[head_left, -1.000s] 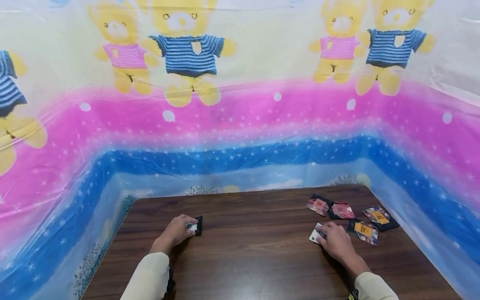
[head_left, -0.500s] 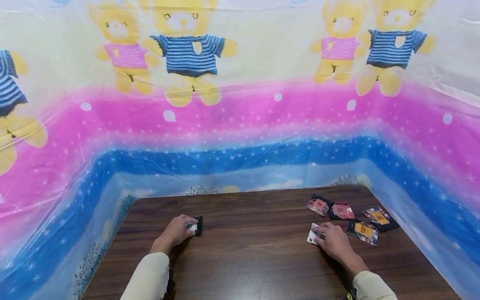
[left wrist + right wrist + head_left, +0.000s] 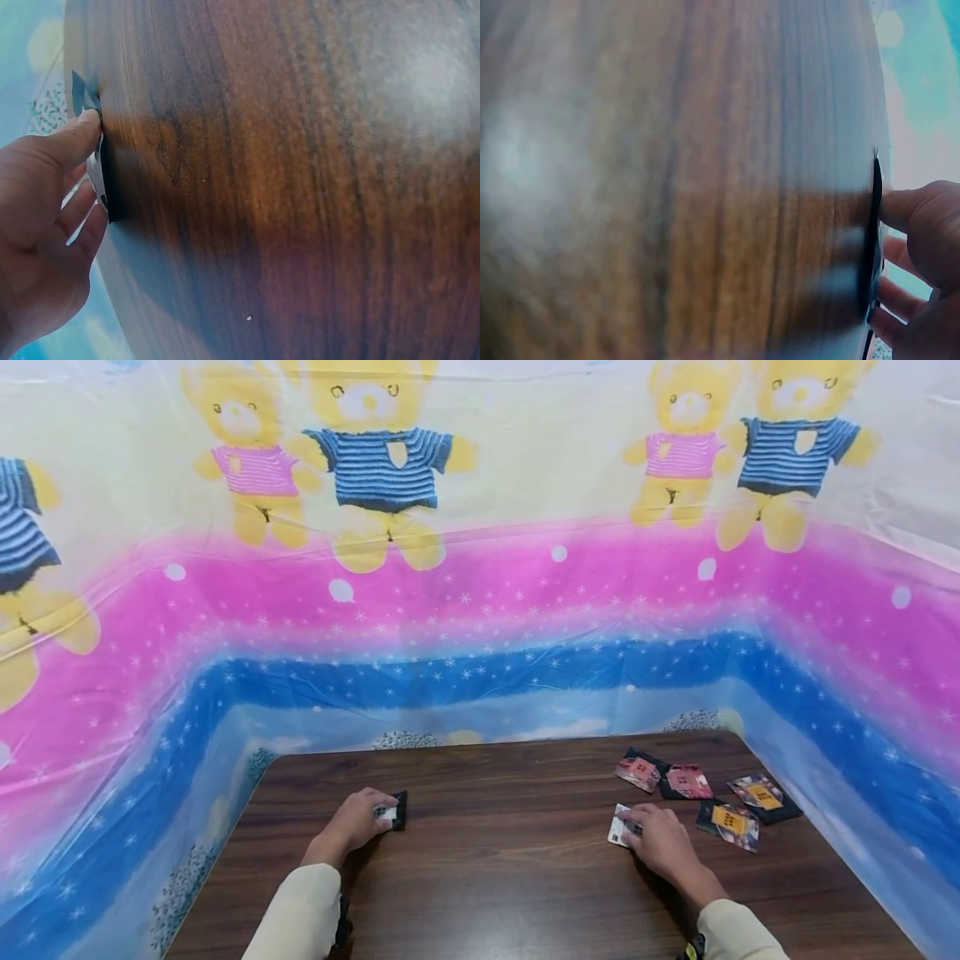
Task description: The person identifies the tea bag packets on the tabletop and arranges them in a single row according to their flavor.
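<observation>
In the head view, my left hand [image 3: 351, 824] holds a small flat packet [image 3: 401, 810], black with a white label, at the table's left side. The left wrist view shows thumb and fingers spread across this packet [image 3: 109, 180], which lies along the wood. Right of centre, my right hand [image 3: 663, 841] holds a white-faced packet [image 3: 617, 828] between thumb and fingers, covering much of it. From the right wrist, that packet [image 3: 873, 240] shows dark and edge-on under the fingertips; whether it touches the table I cannot tell.
Two red-labelled packets [image 3: 688, 782] lie beyond my right hand. Two orange-labelled packets [image 3: 729, 821] lie to its right, near the right edge of the brown wooden table [image 3: 495, 860]. A bear-print curtain [image 3: 487, 677] encloses the table's back and sides.
My right hand has slid a little to the left with the white-faced packet. The left hand and its packet have stayed in place.
</observation>
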The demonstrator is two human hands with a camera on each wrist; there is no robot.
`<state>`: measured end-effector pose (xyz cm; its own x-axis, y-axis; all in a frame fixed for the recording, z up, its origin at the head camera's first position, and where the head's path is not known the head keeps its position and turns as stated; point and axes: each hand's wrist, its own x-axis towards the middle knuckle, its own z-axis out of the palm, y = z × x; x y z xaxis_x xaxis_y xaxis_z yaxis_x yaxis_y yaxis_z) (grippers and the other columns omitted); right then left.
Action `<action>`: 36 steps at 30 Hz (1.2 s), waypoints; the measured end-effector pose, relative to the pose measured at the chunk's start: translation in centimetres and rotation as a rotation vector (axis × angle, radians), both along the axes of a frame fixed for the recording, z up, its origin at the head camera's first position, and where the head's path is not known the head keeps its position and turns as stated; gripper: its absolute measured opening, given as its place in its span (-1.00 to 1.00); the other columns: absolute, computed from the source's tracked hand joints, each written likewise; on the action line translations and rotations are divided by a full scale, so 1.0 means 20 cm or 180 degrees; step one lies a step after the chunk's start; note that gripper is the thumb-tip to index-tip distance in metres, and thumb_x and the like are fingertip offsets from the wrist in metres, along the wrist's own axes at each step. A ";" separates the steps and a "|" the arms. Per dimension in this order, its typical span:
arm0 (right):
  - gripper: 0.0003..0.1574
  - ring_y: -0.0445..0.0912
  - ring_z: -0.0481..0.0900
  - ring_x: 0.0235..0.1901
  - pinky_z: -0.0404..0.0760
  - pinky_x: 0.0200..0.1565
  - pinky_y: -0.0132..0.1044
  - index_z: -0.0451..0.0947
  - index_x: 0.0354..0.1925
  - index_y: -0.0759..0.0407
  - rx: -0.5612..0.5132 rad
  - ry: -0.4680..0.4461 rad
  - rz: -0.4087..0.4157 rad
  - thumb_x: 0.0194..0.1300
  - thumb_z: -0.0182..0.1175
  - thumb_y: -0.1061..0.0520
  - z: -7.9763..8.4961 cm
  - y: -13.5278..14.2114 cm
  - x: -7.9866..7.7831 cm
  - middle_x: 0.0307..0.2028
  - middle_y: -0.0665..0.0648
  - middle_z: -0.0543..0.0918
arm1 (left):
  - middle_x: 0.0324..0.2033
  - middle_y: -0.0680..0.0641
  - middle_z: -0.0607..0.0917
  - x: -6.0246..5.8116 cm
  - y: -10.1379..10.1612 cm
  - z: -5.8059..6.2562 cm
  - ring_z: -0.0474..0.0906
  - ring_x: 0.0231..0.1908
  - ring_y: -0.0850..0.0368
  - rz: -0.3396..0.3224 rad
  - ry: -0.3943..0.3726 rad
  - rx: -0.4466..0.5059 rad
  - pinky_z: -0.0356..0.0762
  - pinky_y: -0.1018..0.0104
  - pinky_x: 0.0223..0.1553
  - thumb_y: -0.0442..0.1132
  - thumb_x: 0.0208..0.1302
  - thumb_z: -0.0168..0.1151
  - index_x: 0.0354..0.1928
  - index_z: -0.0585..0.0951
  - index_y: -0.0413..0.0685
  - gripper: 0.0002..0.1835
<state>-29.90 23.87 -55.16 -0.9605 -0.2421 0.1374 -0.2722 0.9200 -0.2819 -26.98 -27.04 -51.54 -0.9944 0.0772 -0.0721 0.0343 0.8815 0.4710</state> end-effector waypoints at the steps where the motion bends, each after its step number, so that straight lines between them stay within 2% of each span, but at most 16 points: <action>1: -0.55 0.28 0.60 0.07 0.54 0.09 0.28 0.70 0.13 0.09 -0.0012 0.0014 0.0019 0.26 0.42 0.10 0.00 0.00 0.00 0.12 0.29 0.66 | 0.26 -0.29 0.54 0.00 0.00 0.00 0.37 0.34 -0.37 -0.0004 0.0011 -0.0008 0.43 -0.27 0.28 -0.32 0.38 0.30 0.21 0.65 -0.07 -0.63; 8: -0.57 0.24 0.61 0.06 0.53 0.12 0.23 0.72 0.10 0.09 -0.0067 -0.0005 0.0151 0.26 0.42 0.11 -0.01 0.00 -0.02 0.09 0.27 0.67 | 0.25 -0.28 0.55 0.01 0.00 0.00 0.39 0.32 -0.37 -0.0018 0.0039 -0.0036 0.45 -0.26 0.26 -0.34 0.37 0.31 0.20 0.66 -0.08 -0.64; 15: -0.56 0.22 0.59 0.06 0.54 0.12 0.22 0.71 0.12 0.04 -0.0082 -0.0144 0.0157 0.27 0.43 0.11 -0.01 -0.03 -0.04 0.12 0.26 0.65 | 0.25 -0.28 0.55 0.01 0.00 0.01 0.38 0.33 -0.37 0.0013 0.0006 -0.0022 0.44 -0.28 0.27 -0.33 0.38 0.31 0.19 0.66 -0.07 -0.64; 23: -0.58 0.22 0.59 0.08 0.54 0.14 0.21 0.72 0.11 0.07 -0.0183 -0.0079 0.0280 0.27 0.41 0.13 -0.01 -0.07 -0.05 0.12 0.26 0.65 | 0.24 -0.28 0.55 -0.01 0.01 0.01 0.37 0.34 -0.38 0.0005 -0.0025 -0.0068 0.41 -0.29 0.29 -0.32 0.38 0.31 0.20 0.66 -0.07 -0.64; 36: -0.57 0.23 0.57 0.14 0.54 0.17 0.18 0.70 0.15 0.09 -0.0278 -0.0149 0.0351 0.30 0.38 0.17 -0.01 -0.14 -0.06 0.16 0.27 0.63 | 0.23 -0.27 0.56 0.00 0.02 0.01 0.38 0.33 -0.36 0.0023 -0.0020 -0.0129 0.42 -0.28 0.28 -0.31 0.38 0.31 0.19 0.66 -0.05 -0.65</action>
<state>-31.17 20.99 -55.38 -0.9345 -0.3356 0.1183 -0.3550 0.8566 -0.3743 -26.97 -26.72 -51.26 -0.9944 0.0670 -0.0814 0.0250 0.9001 0.4350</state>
